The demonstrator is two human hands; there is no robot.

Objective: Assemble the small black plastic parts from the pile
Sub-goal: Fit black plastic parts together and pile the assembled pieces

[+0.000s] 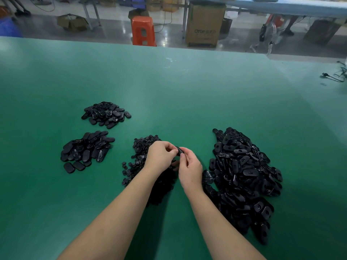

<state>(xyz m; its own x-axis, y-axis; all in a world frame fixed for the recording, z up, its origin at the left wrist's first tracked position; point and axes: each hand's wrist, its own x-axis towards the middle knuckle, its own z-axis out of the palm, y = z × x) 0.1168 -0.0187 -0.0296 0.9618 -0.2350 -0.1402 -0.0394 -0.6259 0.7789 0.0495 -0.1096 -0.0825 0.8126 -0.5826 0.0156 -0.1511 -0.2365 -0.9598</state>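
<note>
My left hand and my right hand meet above the green table, and both pinch one small black plastic part between fingertips. Under my hands lies a pile of small round black pieces, partly hidden by my left forearm. A big pile of black oval shells lies to the right. Two smaller piles of oval parts sit at the left, the nearer pile and the farther pile.
The table's far edge runs across the top of the view. Beyond it stand an orange stool and a cardboard box on the floor. Black cables lie at the table's far right edge.
</note>
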